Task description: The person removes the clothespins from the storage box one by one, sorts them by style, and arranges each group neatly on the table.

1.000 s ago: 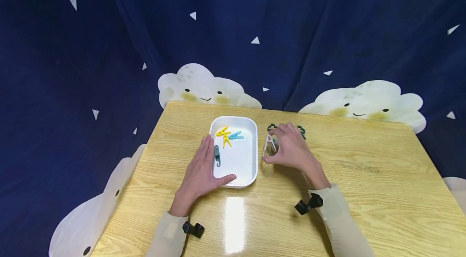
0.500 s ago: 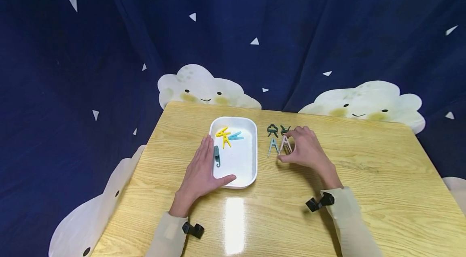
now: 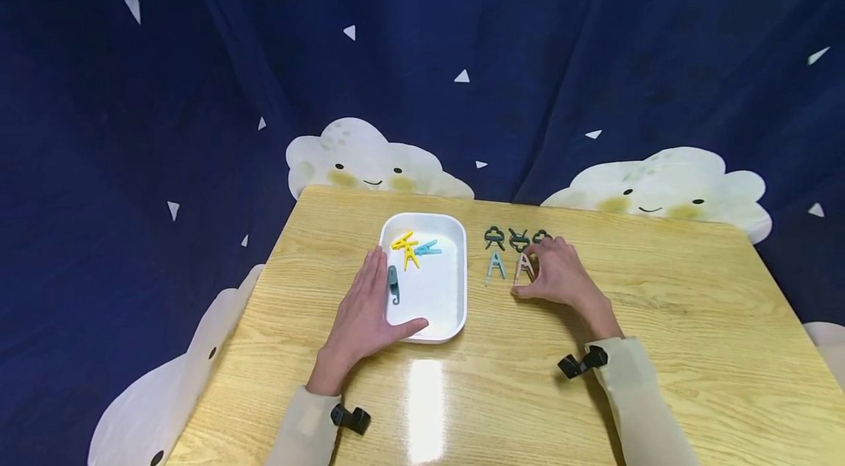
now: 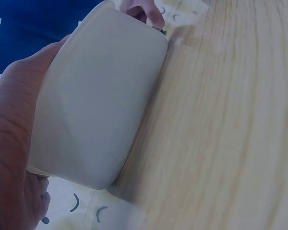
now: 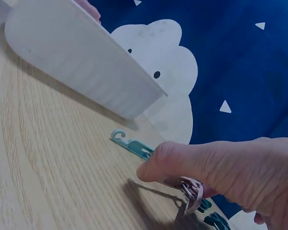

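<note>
My left hand (image 3: 361, 308) lies along the left side of a white plastic tray (image 3: 436, 297), fingers straight, thumb over its near rim. Two yellow clothespins (image 3: 411, 256), a light blue clothespin (image 3: 429, 248) and a dark teal hooked clothespin (image 3: 394, 285) lie inside it. Right of the tray, my right hand (image 3: 560, 277) pinches a pale pink clothespin (image 5: 194, 195) between thumb and fingers, close to the tabletop. A light teal clothespin (image 3: 495, 265) lies just left of it, its hooked end showing in the right wrist view.
Three dark green clips (image 3: 494, 237) form a row behind the pink and teal clothespins; the rightmost is partly hidden by my right hand. All this is on a wooden table (image 3: 660, 334). A dark blue curtain (image 3: 422, 70) with clouds hangs beyond its back edge.
My right hand has moved right with the pink clothespin, from beside the tray to the right of the teal one, uncovering the teal clothespin and green clips. The left hand stays put.
</note>
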### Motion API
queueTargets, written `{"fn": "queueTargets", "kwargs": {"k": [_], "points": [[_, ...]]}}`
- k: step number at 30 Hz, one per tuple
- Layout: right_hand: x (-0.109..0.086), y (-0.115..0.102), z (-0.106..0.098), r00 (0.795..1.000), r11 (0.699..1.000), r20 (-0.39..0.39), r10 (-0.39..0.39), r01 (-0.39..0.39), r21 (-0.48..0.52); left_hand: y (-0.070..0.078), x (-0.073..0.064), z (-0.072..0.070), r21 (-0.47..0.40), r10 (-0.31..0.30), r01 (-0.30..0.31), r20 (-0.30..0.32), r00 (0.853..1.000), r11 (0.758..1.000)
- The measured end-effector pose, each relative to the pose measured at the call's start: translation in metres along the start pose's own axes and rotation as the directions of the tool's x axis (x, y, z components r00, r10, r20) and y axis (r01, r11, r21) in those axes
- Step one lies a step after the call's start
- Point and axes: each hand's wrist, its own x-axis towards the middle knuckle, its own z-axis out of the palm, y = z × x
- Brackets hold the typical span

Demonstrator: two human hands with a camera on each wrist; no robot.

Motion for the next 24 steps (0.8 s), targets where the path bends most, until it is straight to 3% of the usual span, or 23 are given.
{"fn": "queueTargets", "kwargs": {"k": [24], "points": [[0.0005, 0.0044, 0.0010, 0.993, 0.997, 0.094, 0.069, -0.065, -0.041, 0.0005, 0.0007, -0.0003, 0.004, -0.008, 0.008, 0.017, 1.000, 1.000]]}}
